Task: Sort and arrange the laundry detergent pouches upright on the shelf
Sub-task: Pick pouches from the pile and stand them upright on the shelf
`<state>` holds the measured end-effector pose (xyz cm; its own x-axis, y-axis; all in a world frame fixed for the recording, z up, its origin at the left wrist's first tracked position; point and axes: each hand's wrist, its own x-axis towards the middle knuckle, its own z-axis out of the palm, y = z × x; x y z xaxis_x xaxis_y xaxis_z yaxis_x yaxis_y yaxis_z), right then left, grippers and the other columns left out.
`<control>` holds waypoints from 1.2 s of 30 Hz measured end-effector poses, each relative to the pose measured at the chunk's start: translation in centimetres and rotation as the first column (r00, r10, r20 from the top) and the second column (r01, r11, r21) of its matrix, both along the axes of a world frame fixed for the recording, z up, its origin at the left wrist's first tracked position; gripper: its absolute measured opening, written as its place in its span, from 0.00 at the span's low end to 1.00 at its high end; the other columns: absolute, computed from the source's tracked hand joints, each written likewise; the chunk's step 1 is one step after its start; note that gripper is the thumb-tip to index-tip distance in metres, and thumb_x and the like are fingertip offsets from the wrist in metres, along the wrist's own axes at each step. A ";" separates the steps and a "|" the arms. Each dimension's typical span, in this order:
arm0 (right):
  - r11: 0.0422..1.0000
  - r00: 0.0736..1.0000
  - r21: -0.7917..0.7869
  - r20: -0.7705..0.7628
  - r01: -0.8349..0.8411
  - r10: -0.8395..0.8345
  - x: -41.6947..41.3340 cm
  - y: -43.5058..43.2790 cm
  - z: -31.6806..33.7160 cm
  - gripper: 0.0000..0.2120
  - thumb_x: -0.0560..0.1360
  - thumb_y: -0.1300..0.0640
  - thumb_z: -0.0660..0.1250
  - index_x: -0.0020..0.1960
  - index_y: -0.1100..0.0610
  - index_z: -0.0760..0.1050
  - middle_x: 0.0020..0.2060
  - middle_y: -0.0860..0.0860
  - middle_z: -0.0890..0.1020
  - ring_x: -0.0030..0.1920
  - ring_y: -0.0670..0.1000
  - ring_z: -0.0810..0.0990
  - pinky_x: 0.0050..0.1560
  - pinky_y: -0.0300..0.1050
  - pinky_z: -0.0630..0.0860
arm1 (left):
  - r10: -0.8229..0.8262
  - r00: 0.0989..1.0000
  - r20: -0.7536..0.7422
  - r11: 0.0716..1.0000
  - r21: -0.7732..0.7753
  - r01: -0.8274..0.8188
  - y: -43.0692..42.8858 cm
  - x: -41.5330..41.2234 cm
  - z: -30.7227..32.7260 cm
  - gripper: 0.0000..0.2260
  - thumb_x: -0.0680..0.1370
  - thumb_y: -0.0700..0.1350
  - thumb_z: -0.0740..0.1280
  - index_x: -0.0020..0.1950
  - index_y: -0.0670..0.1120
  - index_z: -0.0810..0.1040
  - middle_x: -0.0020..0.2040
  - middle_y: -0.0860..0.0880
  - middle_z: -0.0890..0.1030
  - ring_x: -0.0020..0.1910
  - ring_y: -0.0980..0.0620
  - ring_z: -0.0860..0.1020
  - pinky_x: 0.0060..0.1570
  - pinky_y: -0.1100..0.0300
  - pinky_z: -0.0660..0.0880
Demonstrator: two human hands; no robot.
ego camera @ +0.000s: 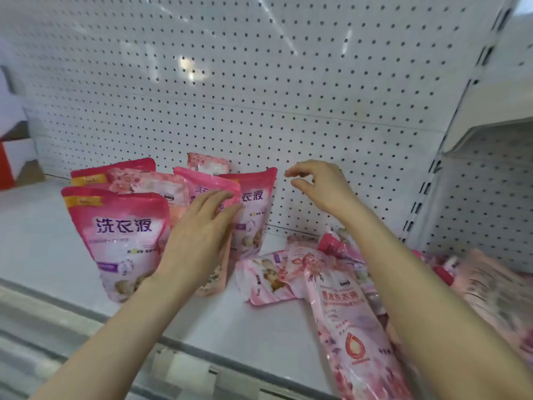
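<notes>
- The standing pouches [124, 235] sit upright on the left of the shelf [43, 249].
- My left hand [202, 235] lies flat, fingers straight, pressing on the middle pouch [207, 183].
- The fallen pouch [271, 280] lies just right of it, long axis left-to-right, on the near side of my right hand.
- My right hand [320, 189] hovers by the pegboard [288, 82], fingers loosely curled, pinching nothing. I judge it the closer one.
</notes>
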<state>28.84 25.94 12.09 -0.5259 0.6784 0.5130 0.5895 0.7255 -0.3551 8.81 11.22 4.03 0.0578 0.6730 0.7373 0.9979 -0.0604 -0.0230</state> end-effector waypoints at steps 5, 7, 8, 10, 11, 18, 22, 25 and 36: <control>0.936 0.880 -0.329 0.473 0.123 0.051 6.7 -2.8 -4.3 0.17 0.78 0.53 0.68 0.66 0.47 0.76 0.56 0.44 0.81 0.56 0.45 0.78 0.58 0.40 0.71 | -0.190 0.981 0.033 0.979 -0.071 0.192 1.0 4.3 -2.3 0.14 0.72 0.38 0.72 0.57 0.44 0.81 0.57 0.45 0.80 0.56 0.43 0.77 0.51 0.50 0.78; 0.916 0.876 -0.376 0.478 0.136 0.066 7.6 -3.8 -6.5 0.13 0.78 0.49 0.68 0.62 0.47 0.77 0.55 0.44 0.79 0.56 0.45 0.76 0.59 0.42 0.71 | -0.167 0.985 0.044 0.969 -0.179 0.172 1.8 5.6 -3.7 0.14 0.71 0.40 0.72 0.56 0.43 0.82 0.56 0.44 0.81 0.55 0.41 0.79 0.52 0.48 0.79; 0.918 0.906 -0.371 0.422 0.140 0.033 8.0 -4.1 -7.3 0.08 0.77 0.48 0.68 0.56 0.47 0.80 0.56 0.45 0.80 0.59 0.46 0.76 0.61 0.45 0.72 | -0.158 0.987 0.039 0.959 -0.234 0.162 2.1 5.9 -4.5 0.11 0.72 0.42 0.70 0.54 0.43 0.82 0.54 0.43 0.82 0.53 0.41 0.80 0.51 0.48 0.79; 0.923 0.961 -0.352 0.270 0.156 -0.060 8.8 -4.6 -7.7 0.07 0.77 0.49 0.69 0.46 0.52 0.80 0.57 0.47 0.81 0.59 0.50 0.79 0.61 0.51 0.75 | -0.146 0.989 0.037 0.929 -0.339 0.150 2.0 6.1 -5.6 0.09 0.75 0.49 0.64 0.48 0.45 0.80 0.47 0.45 0.82 0.47 0.41 0.80 0.44 0.50 0.79; 0.934 0.969 -0.315 0.228 0.169 -0.098 9.4 -4.8 -7.5 0.07 0.78 0.50 0.68 0.45 0.53 0.79 0.53 0.48 0.82 0.54 0.52 0.80 0.56 0.51 0.77 | -0.136 0.990 0.042 0.916 -0.374 0.142 1.9 6.1 -6.1 0.10 0.77 0.51 0.63 0.46 0.46 0.79 0.45 0.46 0.82 0.45 0.41 0.80 0.42 0.51 0.78; 0.934 0.933 0.014 0.034 0.357 -0.357 12.2 -6.1 -4.1 0.08 0.81 0.46 0.61 0.50 0.49 0.75 0.41 0.46 0.82 0.40 0.51 0.81 0.45 0.56 0.81 | -0.061 0.995 0.084 0.894 -0.439 0.092 -0.6 7.1 -4.9 0.20 0.76 0.65 0.60 0.45 0.51 0.82 0.41 0.53 0.81 0.41 0.50 0.79 0.37 0.58 0.72; 0.923 0.927 0.087 -0.002 0.375 -0.376 12.0 -7.4 -2.8 0.08 0.79 0.45 0.65 0.52 0.47 0.79 0.43 0.47 0.84 0.44 0.53 0.82 0.49 0.53 0.79 | 0.044 0.975 0.216 0.870 -0.489 0.069 -0.6 7.3 -3.8 0.23 0.78 0.62 0.60 0.36 0.46 0.80 0.30 0.51 0.79 0.32 0.51 0.77 0.35 0.58 0.73; 0.910 0.903 0.071 0.107 0.409 -0.415 12.6 -8.3 -2.6 0.14 0.78 0.41 0.65 0.59 0.46 0.78 0.47 0.46 0.85 0.47 0.53 0.83 0.53 0.53 0.79 | 0.045 0.947 0.317 0.866 -0.486 0.122 1.9 7.9 -3.1 0.16 0.80 0.55 0.61 0.45 0.46 0.82 0.39 0.48 0.84 0.38 0.48 0.81 0.43 0.56 0.77; 0.864 0.877 -0.206 -0.052 0.459 -0.478 17.4 -8.5 -4.7 0.05 0.75 0.52 0.72 0.48 0.53 0.82 0.38 0.46 0.84 0.39 0.48 0.82 0.42 0.50 0.81 | 0.367 0.767 0.527 0.686 -0.710 0.160 10.6 11.7 -2.4 0.07 0.78 0.43 0.65 0.48 0.38 0.74 0.41 0.44 0.79 0.43 0.46 0.80 0.40 0.56 0.76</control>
<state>46.28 17.42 7.41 -0.0756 0.9181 0.3890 0.7989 0.2892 -0.5274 20.48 21.79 1.59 -0.3066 0.9462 -0.1033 0.7698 0.3103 0.5578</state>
